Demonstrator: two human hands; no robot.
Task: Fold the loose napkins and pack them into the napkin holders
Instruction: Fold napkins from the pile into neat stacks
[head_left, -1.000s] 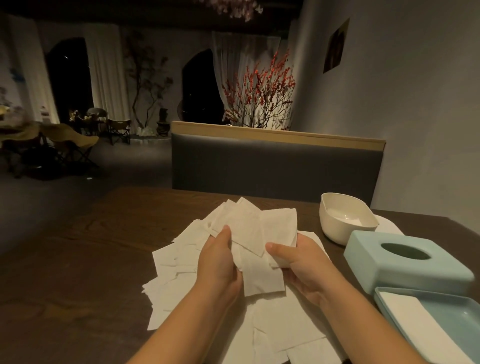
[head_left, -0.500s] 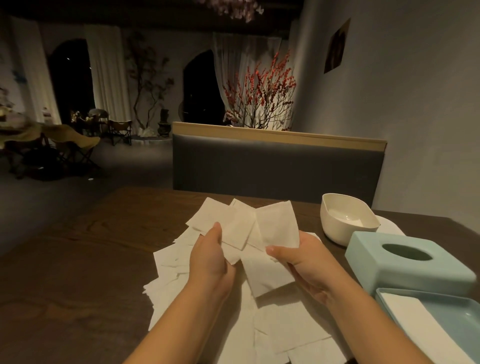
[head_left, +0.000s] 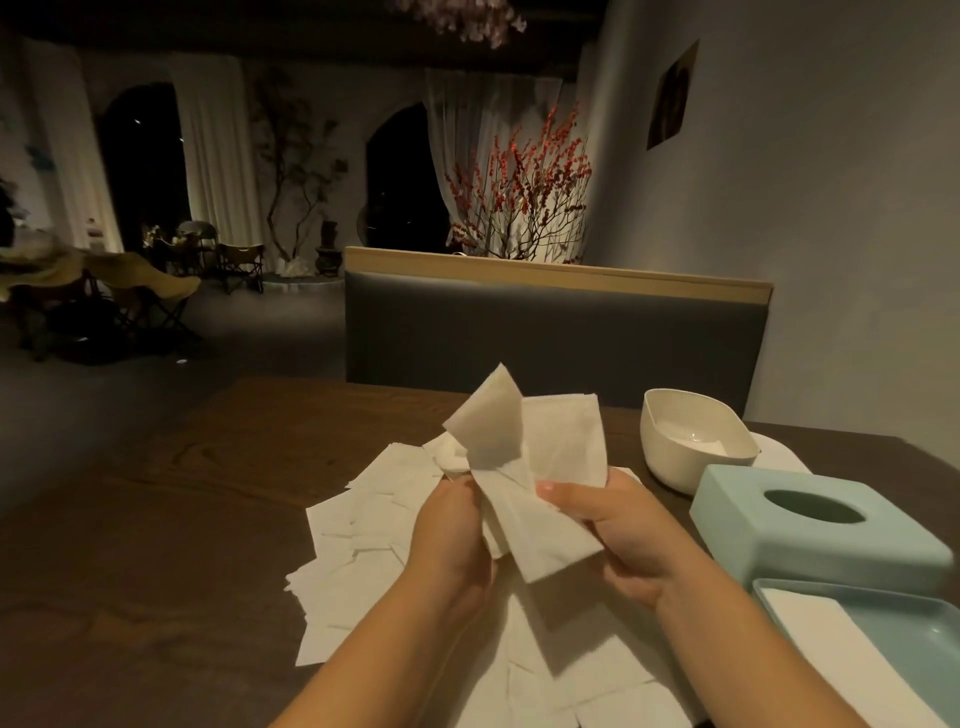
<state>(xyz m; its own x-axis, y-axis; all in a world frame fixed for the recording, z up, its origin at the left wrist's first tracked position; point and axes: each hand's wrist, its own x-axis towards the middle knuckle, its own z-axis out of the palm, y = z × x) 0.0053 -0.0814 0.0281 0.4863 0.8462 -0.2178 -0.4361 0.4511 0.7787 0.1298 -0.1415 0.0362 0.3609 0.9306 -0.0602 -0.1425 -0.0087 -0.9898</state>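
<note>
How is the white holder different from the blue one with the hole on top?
The white holder is an open, rounded tub standing mouth up; the blue holder cover is boxy, lying with its oval slot facing up. The white one sits farther away, the blue one nearer. Both rest on the table.

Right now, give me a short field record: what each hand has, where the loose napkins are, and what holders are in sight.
left hand: grip on the held napkins, raised above the table
right hand: grip on the same bunch, thumb on top
loose napkins: spread flat on the wooden table, under the hands
blue holder lid: right of the hands, oval slot up
blue tray: near right, a white napkin in it
white bowl: behind the lid
</note>
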